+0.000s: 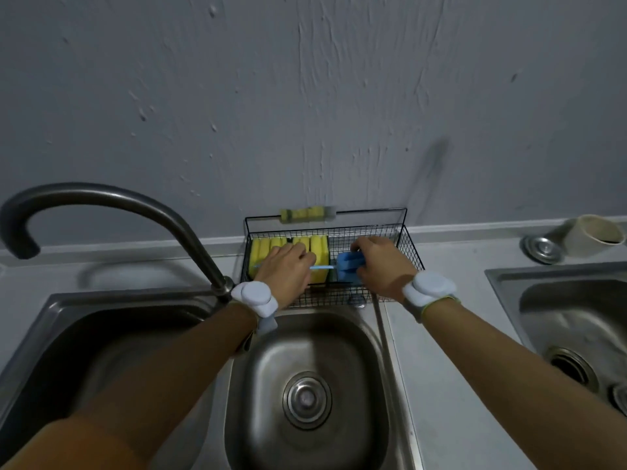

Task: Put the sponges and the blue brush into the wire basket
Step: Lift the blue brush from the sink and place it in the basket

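Blue brush (349, 262) lies crosswise in wire basket (412, 252), handle pointing left.

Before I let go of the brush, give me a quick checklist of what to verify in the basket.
1. Yellow sponges standing in the wire basket, left part: ok.
2. Blue brush head inside the basket: ok.
3. Right hand has a grip on the brush head: ok.
4. Left hand at the brush's thin handle: ok; whether it pinches it: cannot tell.
5. Brush resting on the basket floor: cannot tell.
6. Basket sitting on the counter behind the sink: ok.
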